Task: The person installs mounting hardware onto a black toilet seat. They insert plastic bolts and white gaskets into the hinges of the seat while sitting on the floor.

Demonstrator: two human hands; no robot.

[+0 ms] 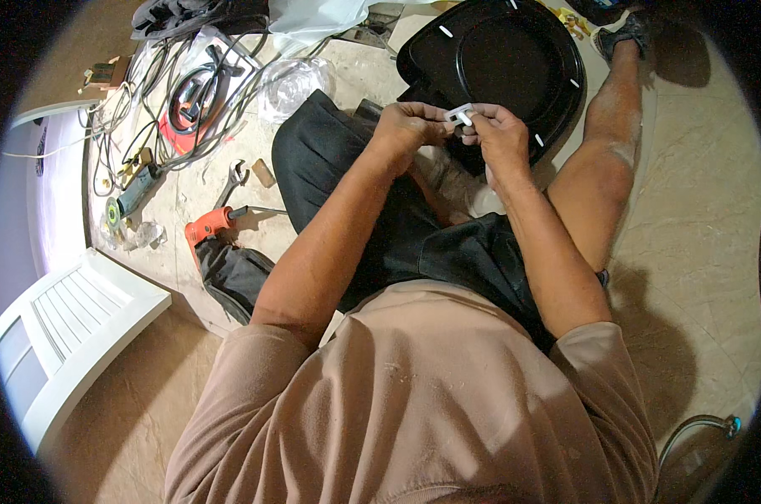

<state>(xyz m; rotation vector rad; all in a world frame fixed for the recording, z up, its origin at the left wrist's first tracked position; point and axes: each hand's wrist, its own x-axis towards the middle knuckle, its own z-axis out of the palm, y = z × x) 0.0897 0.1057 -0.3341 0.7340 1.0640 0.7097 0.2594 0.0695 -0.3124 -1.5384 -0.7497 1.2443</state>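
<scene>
Both of my hands meet above my bent leg, around a small white plastic fitting (pixel 459 114) with a squarish frame shape. My left hand (pixel 402 134) pinches its left side, fingers closed. From the right, the thumb and fingers of my right hand (pixel 506 143) are closed on the same piece. Just beyond them lies a black toilet seat (pixel 527 59) on the floor, several small white bumpers spaced around its rim. My right forearm overlaps the view of my shorts and partly hides a whitish rounded thing (pixel 484 202) below my hands.
To the left lie an orange power tool (pixel 210 227) beside a dark bag (pixel 237 273), an adjustable wrench (pixel 229 182), an angle grinder (pixel 134 198) and tangled cables (pixel 149 105). A white louvered door (pixel 86 307) stands at lower left. A braided hose (pixel 691 422) lies at lower right.
</scene>
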